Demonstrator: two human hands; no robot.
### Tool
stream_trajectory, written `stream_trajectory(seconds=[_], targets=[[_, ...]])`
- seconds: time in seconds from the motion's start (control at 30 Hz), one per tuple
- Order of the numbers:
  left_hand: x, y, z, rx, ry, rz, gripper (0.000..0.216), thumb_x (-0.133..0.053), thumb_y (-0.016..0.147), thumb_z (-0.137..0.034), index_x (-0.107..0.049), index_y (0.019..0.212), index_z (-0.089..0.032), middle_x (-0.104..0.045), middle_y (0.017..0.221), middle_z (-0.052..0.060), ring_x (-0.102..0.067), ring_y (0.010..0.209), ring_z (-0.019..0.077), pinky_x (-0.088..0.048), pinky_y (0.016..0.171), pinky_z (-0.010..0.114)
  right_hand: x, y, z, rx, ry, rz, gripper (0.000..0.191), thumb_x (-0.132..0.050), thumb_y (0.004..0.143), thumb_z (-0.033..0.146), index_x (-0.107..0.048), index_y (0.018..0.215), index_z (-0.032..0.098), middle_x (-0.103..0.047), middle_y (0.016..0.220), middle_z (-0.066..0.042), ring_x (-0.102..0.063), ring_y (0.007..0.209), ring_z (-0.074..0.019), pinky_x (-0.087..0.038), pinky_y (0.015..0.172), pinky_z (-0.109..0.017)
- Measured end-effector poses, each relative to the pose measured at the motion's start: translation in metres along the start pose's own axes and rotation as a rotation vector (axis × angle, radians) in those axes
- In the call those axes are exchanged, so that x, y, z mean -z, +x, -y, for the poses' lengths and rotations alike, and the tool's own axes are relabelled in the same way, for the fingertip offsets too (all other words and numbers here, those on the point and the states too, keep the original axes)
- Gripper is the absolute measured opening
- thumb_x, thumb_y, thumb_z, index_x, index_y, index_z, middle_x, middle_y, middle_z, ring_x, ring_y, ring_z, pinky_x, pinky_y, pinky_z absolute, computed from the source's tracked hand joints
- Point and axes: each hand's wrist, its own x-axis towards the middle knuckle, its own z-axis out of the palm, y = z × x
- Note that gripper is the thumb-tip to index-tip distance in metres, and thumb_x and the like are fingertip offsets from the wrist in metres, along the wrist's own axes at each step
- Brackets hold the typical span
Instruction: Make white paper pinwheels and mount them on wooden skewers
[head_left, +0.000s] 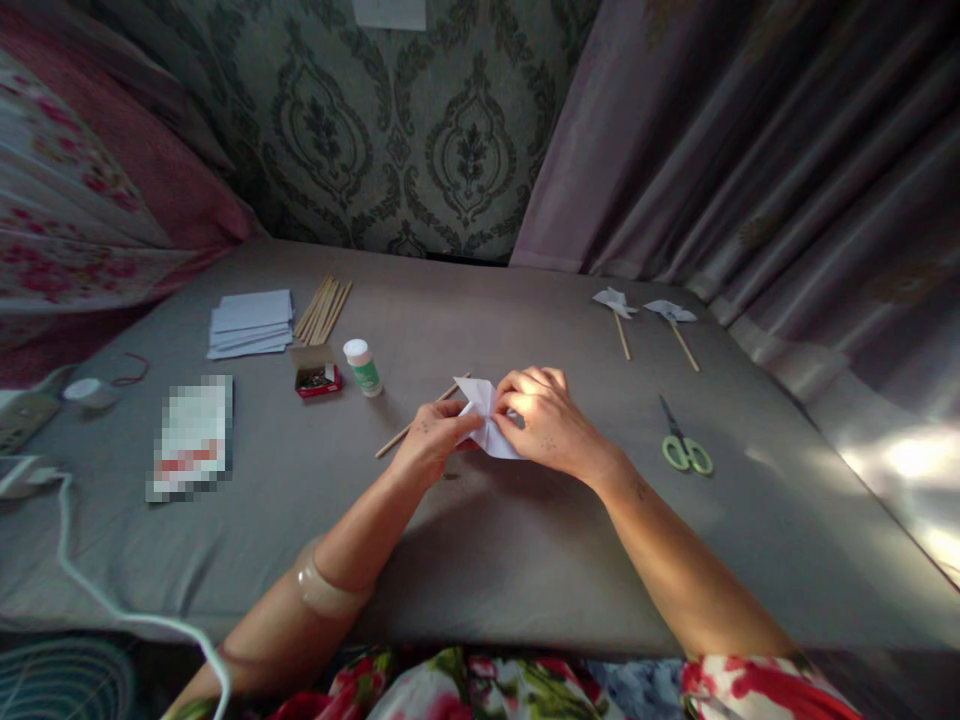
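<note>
Between my two hands is a white paper pinwheel [491, 440], its points folded in toward the middle. My left hand [439, 432] is closed on its left side, with the thumb near the centre. My right hand [544, 420] pinches the paper at the centre and right side; whether a pin is between those fingertips I cannot tell. A thin wooden stick [397, 440] lies on the cloth just behind my left hand, partly hidden by it.
Left are stacked white paper [251, 322], several wooden sticks [324, 310], a red box of small metal pieces [318, 380], a glue bottle [364, 368] and a blurred packet [193, 435]. Right are two finished pinwheels [616, 304] [672, 312] and green-handled scissors [685, 450]. A white cable [97, 590] runs front left.
</note>
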Motion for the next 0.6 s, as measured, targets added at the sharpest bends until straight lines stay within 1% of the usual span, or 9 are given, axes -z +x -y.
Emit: stream_trajectory(seconds=[0.1,0.2,0.27,0.3,0.33,0.37,0.43,0.5,0.6], targets=[[0.001,0.0,0.0,-0.017,0.019,-0.012,0.02,-0.071,0.048,-0.025,-0.071,0.063,-0.013,-0.064,0.058,0.001,-0.056,0.055,0.0123,-0.047,0.057,0.024,0.0,-0.001,0.001,0.018,0.01,-0.042,0.011,-0.058,0.086,0.018,-0.068,0.081,0.017,-0.067,0.096,-0.007,-0.054,0.097,-0.0209,-0.031,0.091,-0.038],[0.005,0.002,-0.002,-0.071,0.059,-0.062,0.021,-0.069,0.048,-0.026,-0.07,0.064,-0.013,-0.064,0.059,0.001,-0.055,0.055,0.0125,-0.045,0.057,0.024,0.004,-0.006,0.006,-0.018,0.044,-0.267,0.011,-0.058,0.087,0.022,-0.067,0.093,0.019,-0.065,0.1,-0.007,-0.054,0.099,-0.0215,-0.035,0.09,-0.038],[0.01,0.004,-0.005,-0.135,0.097,-0.119,0.02,-0.067,0.049,-0.027,-0.069,0.063,-0.013,-0.063,0.058,0.001,-0.054,0.055,0.0122,-0.042,0.056,0.023,0.003,-0.012,0.012,-0.061,0.113,-0.438,0.011,-0.055,0.088,0.022,-0.066,0.091,0.019,-0.064,0.095,-0.007,-0.056,0.094,-0.0202,-0.04,0.087,-0.035],[0.013,0.006,-0.007,-0.171,0.114,-0.149,0.019,-0.066,0.05,-0.027,-0.068,0.062,-0.013,-0.063,0.058,0.0,-0.053,0.055,0.0118,-0.041,0.055,0.023,0.0,-0.016,0.016,-0.068,0.161,-0.469,0.012,-0.054,0.089,0.021,-0.066,0.088,0.019,-0.063,0.09,-0.007,-0.056,0.089,-0.0191,-0.042,0.084,-0.034],[0.016,0.007,-0.009,-0.204,0.125,-0.18,0.019,-0.066,0.051,-0.028,-0.068,0.062,-0.013,-0.062,0.057,0.0,-0.052,0.055,0.0113,-0.04,0.054,0.022,-0.005,-0.02,0.019,-0.058,0.208,-0.442,0.013,-0.053,0.09,0.021,-0.065,0.085,0.019,-0.063,0.086,-0.006,-0.057,0.085,-0.018,-0.043,0.08,-0.032],[0.019,0.008,-0.01,-0.232,0.133,-0.205,0.019,-0.065,0.052,-0.028,-0.068,0.062,-0.013,-0.061,0.056,-0.001,-0.051,0.055,0.0107,-0.038,0.054,0.021,-0.012,-0.024,0.023,-0.039,0.245,-0.359,0.014,-0.053,0.09,0.02,-0.065,0.083,0.019,-0.063,0.081,-0.005,-0.057,0.081,-0.0172,-0.044,0.077,-0.03],[0.024,0.01,-0.013,-0.259,0.135,-0.243,0.018,-0.065,0.053,-0.029,-0.067,0.062,-0.013,-0.059,0.055,-0.002,-0.049,0.054,0.0098,-0.036,0.053,0.021,-0.028,-0.03,0.03,-0.001,0.27,-0.107,0.012,-0.056,0.088,0.019,-0.066,0.082,0.019,-0.064,0.079,-0.003,-0.059,0.078,-0.0163,-0.045,0.074,-0.028],[0.028,0.011,-0.014,-0.261,0.136,-0.268,0.017,-0.064,0.054,-0.028,-0.066,0.061,-0.013,-0.057,0.053,-0.003,-0.047,0.053,0.0092,-0.034,0.053,0.021,-0.045,-0.034,0.037,-0.005,0.26,0.066,0.011,-0.057,0.088,0.02,-0.067,0.086,0.02,-0.066,0.085,-0.004,-0.06,0.083,-0.0167,-0.045,0.076,-0.028],[0.029,0.012,-0.014,-0.256,0.141,-0.276,0.017,-0.064,0.054,-0.027,-0.066,0.062,-0.013,-0.056,0.053,-0.003,-0.047,0.053,0.0092,-0.033,0.053,0.021,-0.06,-0.033,0.044,-0.04,0.276,0.122,0.014,-0.056,0.091,0.026,-0.068,0.096,0.02,-0.067,0.093,-0.005,-0.061,0.09,-0.0173,-0.046,0.079,-0.028]])
